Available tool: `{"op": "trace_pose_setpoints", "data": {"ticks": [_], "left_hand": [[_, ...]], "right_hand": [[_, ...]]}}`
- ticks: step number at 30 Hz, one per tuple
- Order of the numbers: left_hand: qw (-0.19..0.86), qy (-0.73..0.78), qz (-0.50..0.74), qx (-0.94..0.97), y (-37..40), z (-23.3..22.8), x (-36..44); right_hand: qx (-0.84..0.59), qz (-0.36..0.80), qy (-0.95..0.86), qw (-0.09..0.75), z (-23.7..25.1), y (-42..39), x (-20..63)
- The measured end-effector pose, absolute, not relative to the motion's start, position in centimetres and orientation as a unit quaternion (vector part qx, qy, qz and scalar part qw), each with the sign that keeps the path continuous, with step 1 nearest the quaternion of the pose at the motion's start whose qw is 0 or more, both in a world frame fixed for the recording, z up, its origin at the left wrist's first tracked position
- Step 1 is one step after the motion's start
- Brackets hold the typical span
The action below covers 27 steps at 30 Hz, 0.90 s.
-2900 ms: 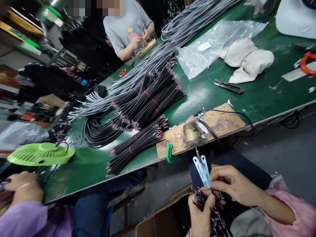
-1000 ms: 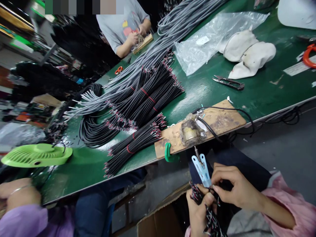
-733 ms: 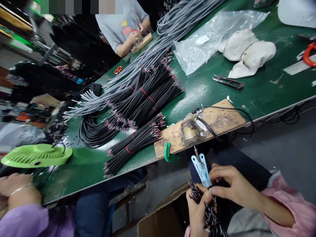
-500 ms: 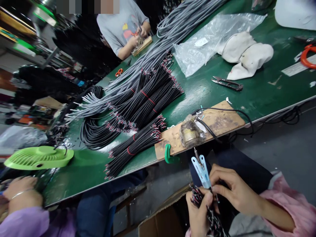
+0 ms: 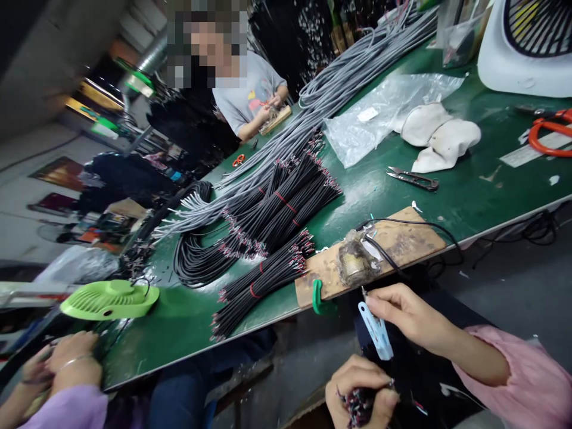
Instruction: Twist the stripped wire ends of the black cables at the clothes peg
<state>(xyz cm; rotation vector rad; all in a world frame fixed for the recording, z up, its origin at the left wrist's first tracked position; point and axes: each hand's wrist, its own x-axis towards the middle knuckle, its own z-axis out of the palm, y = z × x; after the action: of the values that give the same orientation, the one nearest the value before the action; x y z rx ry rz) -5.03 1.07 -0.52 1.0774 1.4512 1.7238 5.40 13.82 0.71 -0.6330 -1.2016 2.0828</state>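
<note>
My left hand is low in my lap, closed around a bundle of black wires with red and white stripped ends. My right hand is raised above it, thumb and forefinger pinched together at the top of a pale blue clip, beside a small metal tip. Anything held in that pinch is too thin to make out. Just beyond stands a wooden board with a grimy solder pot, fixed to the green table by a green clamp.
Tied black wire bundles and long grey cables cover the table's middle. Snips, white cloths, a plastic bag and a white fan lie right. A co-worker's hands rest beside a green fan; another person works far off.
My right hand has left the wire bundle and risen to the top of the blue clip. My left hand has sunk lower with the bundle. The view has tilted upward.
</note>
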Motion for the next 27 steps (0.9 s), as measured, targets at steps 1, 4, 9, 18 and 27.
{"op": "trace_pose_setpoints", "data": {"ticks": [1, 4, 9, 18, 27], "left_hand": [[0.317, 0.549, 0.659, 0.405, 1.2, -0.5, -5.1], [0.34, 0.535, 0.668, 0.39, 1.7, -0.3, -5.3], [0.367, 0.514, 0.68, 0.374, 2.1, -0.1, -5.3], [0.35, 0.548, 0.66, 0.376, 2.3, 0.0, -5.3], [0.371, 0.552, 0.653, 0.36, 2.7, -0.5, -5.1]], "right_hand": [[-0.225, 0.81, -0.433, 0.324, 0.3, 13.7, 5.3], [-0.112, 0.903, -0.305, 0.28, -1.6, 12.9, 4.4], [-0.074, 0.926, -0.228, 0.29, -3.7, 11.4, 2.0], [-0.076, 0.905, -0.291, 0.299, -2.2, 12.7, 3.9], [-0.085, 0.907, -0.275, 0.309, -1.5, 12.2, 3.4]]}}
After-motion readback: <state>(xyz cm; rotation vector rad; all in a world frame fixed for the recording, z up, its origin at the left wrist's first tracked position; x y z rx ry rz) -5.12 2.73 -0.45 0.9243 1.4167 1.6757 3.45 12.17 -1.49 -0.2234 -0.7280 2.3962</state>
